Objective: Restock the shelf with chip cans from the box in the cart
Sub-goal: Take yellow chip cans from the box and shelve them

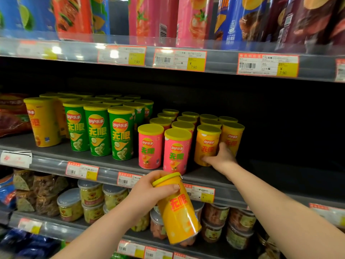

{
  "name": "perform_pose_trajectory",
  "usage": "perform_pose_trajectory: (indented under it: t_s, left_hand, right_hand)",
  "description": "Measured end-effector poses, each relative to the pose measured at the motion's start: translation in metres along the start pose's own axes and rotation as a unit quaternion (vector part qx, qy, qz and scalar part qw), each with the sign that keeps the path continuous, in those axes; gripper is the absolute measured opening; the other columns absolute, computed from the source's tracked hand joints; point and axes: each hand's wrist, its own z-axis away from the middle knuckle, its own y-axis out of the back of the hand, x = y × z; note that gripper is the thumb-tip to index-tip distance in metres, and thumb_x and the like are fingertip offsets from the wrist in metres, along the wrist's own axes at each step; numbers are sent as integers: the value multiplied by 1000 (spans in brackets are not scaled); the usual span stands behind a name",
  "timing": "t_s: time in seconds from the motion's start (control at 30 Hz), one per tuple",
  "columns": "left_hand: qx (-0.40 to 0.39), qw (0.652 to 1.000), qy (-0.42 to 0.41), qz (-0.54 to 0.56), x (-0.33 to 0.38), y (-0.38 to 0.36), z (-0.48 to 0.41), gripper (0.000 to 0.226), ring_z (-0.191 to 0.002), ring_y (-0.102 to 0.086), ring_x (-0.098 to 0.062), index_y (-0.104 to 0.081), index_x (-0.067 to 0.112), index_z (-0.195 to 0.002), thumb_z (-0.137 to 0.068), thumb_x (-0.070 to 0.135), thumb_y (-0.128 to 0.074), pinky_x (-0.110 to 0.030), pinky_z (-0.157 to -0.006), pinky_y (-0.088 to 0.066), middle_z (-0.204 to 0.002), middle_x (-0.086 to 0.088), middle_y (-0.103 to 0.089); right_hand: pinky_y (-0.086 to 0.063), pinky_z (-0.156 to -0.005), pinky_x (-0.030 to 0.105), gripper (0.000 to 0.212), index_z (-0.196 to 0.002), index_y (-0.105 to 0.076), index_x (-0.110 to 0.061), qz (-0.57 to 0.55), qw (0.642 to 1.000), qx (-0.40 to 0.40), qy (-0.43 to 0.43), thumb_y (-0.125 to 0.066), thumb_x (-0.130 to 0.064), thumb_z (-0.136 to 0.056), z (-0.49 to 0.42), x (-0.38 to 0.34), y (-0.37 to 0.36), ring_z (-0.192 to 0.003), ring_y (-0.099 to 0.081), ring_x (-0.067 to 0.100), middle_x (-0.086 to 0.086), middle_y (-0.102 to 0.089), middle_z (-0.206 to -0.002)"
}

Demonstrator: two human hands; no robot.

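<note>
On the shelf [54,151], the right hand [222,156] clasped a standing can [206,143], fingers curled. The left hand [155,189] gripped a tilted can [177,212].

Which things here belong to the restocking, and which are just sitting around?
Part of the job: tilted orange can in the left hand; front orange can gripped by the right hand; middle shelf.
Just sitting there: green cans; pink cans; price tags; plastic tubs below.
</note>
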Motion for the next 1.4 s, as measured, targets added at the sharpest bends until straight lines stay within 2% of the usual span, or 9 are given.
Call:
perform_pose_trajectory:
  t_s: [0.33, 0.5, 0.6, 0.73, 0.83, 1.0, 1.1, 1.27, 1.4]
  left_hand:
    - [-25, 999, -25, -10, 11, -11, -10, 55, -89, -68, -12, -63, 32, -102, -51, 41, -80, -24, -67, -54, -103, 2, -68]
    - [-42, 997, -64, -18, 26, -27, -22, 26, -84, -67, -8, -64, 30, -98, -76, 21, -75, -17, -62, -52, -98, 3, -68]
    - [-53, 994, -91, -14, 36, -41, -29, 28, -83, -68, -8, -64, 29, -101, -77, 21, -74, -18, -61, -54, -98, 4, -68]
    - [-60, 988, -142, -9, 45, -60, -43, 43, -92, -67, -16, -63, 30, -101, -64, 30, -84, -27, -71, -58, -102, 1, -67]
    - [-46, 982, -178, -48, 44, -71, -52, 65, -97, -64, -14, -58, 37, -107, -48, 51, -79, -35, -80, -57, -110, 4, -64]
    - [-28, 960, -220, -168, 33, -85, -59, 94, -114, -56, -10, -37, 27, -139, -60, 66, -69, -35, -94, -51, -131, 5, -52]
    - [-22, 928, -234, -290, 21, -85, -60, 74, -117, -52, -11, -39, 22, -139, -77, 48, -69, -31, -97, -46, -132, 5, -51]
    - [-64, 788, -281, -544, 1, -86, -58, 50, -119, -47, -17, -49, 24, -132, -87, 44, -58, -32, -97, -41, -130, 5, -48]
    - [-60, 734, -335, -587, -11, -85, -60, 38, -84, -63, -24, -67, 21, -101, -73, 39, -50, -34, -67, -55, -97, 1, -64]
  right_hand:
    - [-41, -101, 41, 87, -146, -26, -18, -20, 1000, 1, 0, -76, -38, -77, 5, 8, 11, -131, -42, 28, 7, -38, -145]
    - [-46, -85, 26, 41, -120, -55, -24, -93, 993, -5, 77, -69, -34, -83, 25, 16, 35, -111, -55, 17, -4, -57, -115]
    - [-46, -71, 20, 22, -110, -57, -31, -146, 973, -136, 113, -59, -38, -89, 47, 13, 51, -93, -61, 7, -10, -62, -103]
    - [-52, -82, 25, 47, -122, -48, -36, -167, 939, -281, 102, -65, -49, -79, 63, 17, 60, -104, -62, 5, -13, -63, -114]
    - [-54, -82, 25, 45, -113, -53, -34, -196, 941, -256, 103, -72, -35, -73, 63, 23, 68, -101, -65, 5, -10, -66, -109]
    - [-54, -74, 21, 35, -105, -54, -31, -216, 955, -174, 102, -75, -33, -77, 54, 34, 80, -94, -66, 6, -7, -66, -106]
    - [-53, -82, 27, 28, -109, -50, -32, -246, 959, -109, 89, -64, -23, -86, 42, 41, 84, -99, -63, 9, -1, -62, -117]
    - [-46, -98, 41, 67, -138, -36, -23, -188, 981, -8, 53, -71, -26, -82, 21, 48, 80, -119, -53, 22, 4, -51, -136]
    - [-43, -99, 40, 72, -141, -32, -18, -164, 986, 9, 32, -72, -25, -82, 8, 52, 70, -127, -48, 27, 7, -46, -142]
